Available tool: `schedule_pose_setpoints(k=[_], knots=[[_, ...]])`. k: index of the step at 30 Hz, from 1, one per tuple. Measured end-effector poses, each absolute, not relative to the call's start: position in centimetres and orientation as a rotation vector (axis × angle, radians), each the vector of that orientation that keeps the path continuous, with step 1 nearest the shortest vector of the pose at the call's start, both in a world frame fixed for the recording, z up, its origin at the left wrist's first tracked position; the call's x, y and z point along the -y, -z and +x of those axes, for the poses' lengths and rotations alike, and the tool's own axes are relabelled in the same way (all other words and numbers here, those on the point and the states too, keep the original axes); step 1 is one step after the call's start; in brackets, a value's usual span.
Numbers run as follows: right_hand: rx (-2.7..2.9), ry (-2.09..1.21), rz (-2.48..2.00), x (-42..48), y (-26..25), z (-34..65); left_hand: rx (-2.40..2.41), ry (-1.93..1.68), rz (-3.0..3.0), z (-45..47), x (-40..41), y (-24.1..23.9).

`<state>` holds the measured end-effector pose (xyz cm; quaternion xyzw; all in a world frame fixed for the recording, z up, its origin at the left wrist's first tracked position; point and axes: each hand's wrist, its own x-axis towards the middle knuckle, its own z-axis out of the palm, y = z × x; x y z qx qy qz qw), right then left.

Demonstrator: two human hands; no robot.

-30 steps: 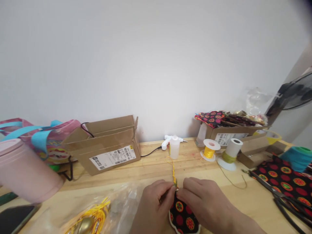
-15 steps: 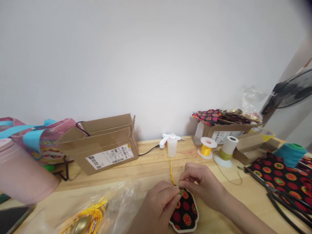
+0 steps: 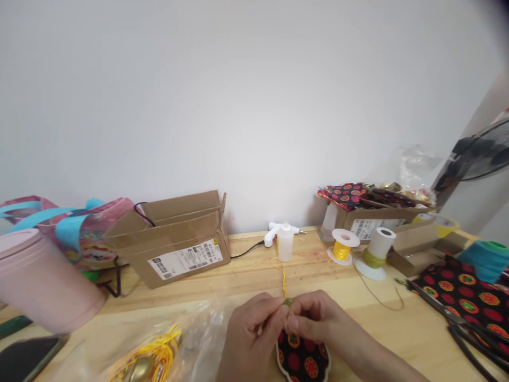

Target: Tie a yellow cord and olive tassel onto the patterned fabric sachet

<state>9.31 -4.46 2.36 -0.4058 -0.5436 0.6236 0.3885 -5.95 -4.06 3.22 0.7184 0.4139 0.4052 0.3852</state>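
A black patterned fabric piece [image 3: 303, 358] with a scalloped pale border lies on the table below my hands. At its top edge my left hand [image 3: 254, 331] and my right hand [image 3: 320, 318] meet, fingertips pinched together. Between them shows a small bit of olive-green cord [image 3: 287, 301], which both hands grip. From there a twisted yellow cord [image 3: 283, 278] runs up the table to the foot of a white plastic bottle [image 3: 285, 243]. The fingers cover the top of the fabric piece and most of the green cord.
Behind stand a cardboard box [image 3: 175, 246], a white corded tool [image 3: 272, 233], a yellow cord spool [image 3: 342, 248] and an olive cord spool [image 3: 374, 260]. Scissors [image 3: 457, 318] lie on patterned fabric [image 3: 473, 292] at right. At left are a plastic bag of yellow cords [image 3: 159, 353] and a pink tumbler [image 3: 47, 286].
My left hand has moved up to the top of the fabric piece, and my fingertips have come together on the green cord. The whole view has shifted slightly.
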Motion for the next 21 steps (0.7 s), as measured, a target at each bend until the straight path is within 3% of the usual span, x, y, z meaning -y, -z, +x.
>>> schedule_pose_setpoints(k=[2,7,14,16,21], knots=[[1.502,-1.486,-1.034,4.4,-2.6,9.5,-1.034,-0.995,1.729,-5.8,4.0,-3.2],[1.771,-0.707,-1.077,4.6,-4.2,10.3,-0.999,-0.962,1.610,-5.7,4.0,-3.4],[2.028,-0.057,-0.924,4.8,-4.8,11.2,-1.000,-0.889,1.589,-5.7,3.9,-3.3],[1.961,-0.061,-0.949,4.8,-4.8,11.4,-1.037,-0.900,1.615,-5.8,3.9,-3.2],[1.829,-0.590,-1.063,4.8,-4.6,10.7,-1.068,-0.894,1.900,-6.1,3.9,-3.1]])
